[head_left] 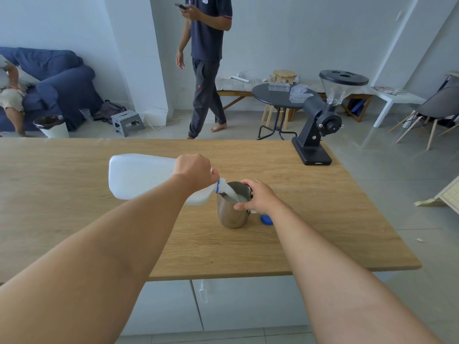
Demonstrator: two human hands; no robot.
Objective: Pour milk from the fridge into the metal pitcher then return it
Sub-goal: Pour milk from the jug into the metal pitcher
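Your left hand (195,171) grips the tipped milk jug (141,177), pouring into the metal pitcher (229,212) your right hand (258,197) clasps.

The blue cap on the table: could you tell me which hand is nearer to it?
Right. The right hand grips the metal pitcher just beside the blue cap; the left hand tilts the milk jug beyond it.

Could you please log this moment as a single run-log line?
step: pouring | left hand: tilting milk jug | right hand: steadying metal pitcher | blue cap: on table | return: pending
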